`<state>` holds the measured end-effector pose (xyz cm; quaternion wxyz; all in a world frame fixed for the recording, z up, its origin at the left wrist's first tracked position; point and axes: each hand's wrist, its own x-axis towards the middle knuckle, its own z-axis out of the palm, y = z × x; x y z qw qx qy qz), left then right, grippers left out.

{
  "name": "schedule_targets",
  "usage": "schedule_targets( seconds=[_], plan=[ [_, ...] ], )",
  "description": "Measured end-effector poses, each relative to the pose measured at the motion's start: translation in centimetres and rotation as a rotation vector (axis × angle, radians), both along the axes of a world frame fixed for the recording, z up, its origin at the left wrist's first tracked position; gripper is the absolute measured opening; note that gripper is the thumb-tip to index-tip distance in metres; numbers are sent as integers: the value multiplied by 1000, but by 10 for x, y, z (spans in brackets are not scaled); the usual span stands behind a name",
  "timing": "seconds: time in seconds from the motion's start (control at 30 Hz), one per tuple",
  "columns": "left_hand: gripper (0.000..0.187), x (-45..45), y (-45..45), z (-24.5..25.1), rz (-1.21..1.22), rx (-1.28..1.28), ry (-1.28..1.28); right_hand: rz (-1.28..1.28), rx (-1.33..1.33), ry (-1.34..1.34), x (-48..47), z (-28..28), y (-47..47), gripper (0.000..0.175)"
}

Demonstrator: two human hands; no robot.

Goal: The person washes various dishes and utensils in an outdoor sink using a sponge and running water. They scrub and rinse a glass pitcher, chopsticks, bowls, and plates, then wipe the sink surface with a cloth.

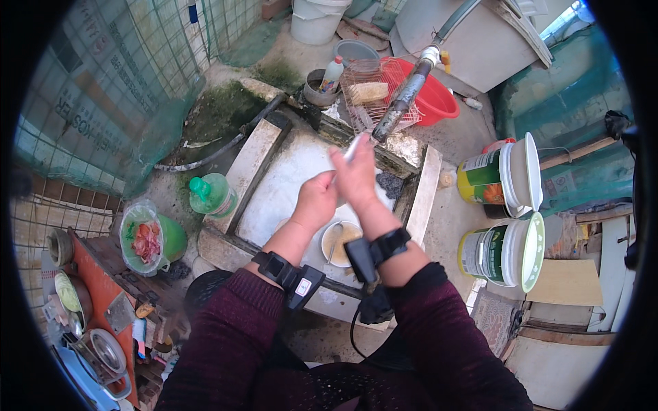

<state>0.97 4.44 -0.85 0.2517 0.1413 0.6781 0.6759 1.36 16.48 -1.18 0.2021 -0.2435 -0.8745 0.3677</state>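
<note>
Both my hands are raised close together over a low outdoor wash basin [272, 174], below the end of a metal pipe [401, 105]. My right hand [357, 172] is around a pale, blurred object that shows as a white edge near the fingers; its kind cannot be told. My left hand [316, 198] is curled against the same object, beside my right wrist. Beneath my hands, a white bowl [340, 244] with cloudy liquid and a spoon [334, 244] stands in the basin. A dark scouring pad or similar clump [390, 184] lies at the basin's right side.
Left of the basin stand a green plastic bottle [213, 194] and a green bin [172, 237] with a bag. Two lidded buckets [493, 180] are at the right. Behind the basin are a wire rack [380, 92], a red tub [437, 100] and a detergent bottle [331, 76].
</note>
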Motion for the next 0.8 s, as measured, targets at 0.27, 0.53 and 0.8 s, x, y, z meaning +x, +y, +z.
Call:
schedule_targets(
  seconds=[0.27, 0.53, 0.8],
  plan=[
    [25, -18, -6, -4, -2, 399, -586, 114, 237, -121, 0, 14, 5, 56],
    [33, -36, -6, -21, 123, 598, -823, -129, -1227, -106, 40, -14, 89, 55],
    [38, -38, 13, -36, 196, -173, -145, -24, -1658, 257, 77, 16, 55, 52]
  ],
)
